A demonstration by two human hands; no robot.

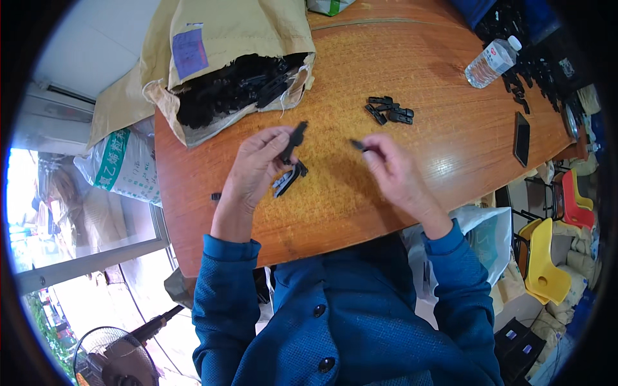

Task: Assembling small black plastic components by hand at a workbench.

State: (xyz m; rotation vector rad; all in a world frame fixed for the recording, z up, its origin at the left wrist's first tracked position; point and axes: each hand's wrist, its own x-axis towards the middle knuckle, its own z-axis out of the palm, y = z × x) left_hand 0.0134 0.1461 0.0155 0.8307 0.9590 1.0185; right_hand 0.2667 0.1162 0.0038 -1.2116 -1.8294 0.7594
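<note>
My left hand (254,161) is closed, pinching a long black plastic part (295,141) between thumb and fingers above the wooden table (335,212). To its right, my right hand (396,170) grips a small dark piece (357,145) at the fingertips; its exact kind is too small to make out. The two held pieces are apart. Just below my left hand lie a few more black plastic parts (288,181), partly covered by the fingers. A small heap of black plastic parts (389,110) rests farther off, beyond my right hand.
An open brown sack (241,32) full of black parts lies at the far left. At the far right stand a water bottle (492,62) and scattered black parts (534,71), with a dark phone-like slab (521,139) nearer. A white plastic bag (479,238) hangs beside the near edge.
</note>
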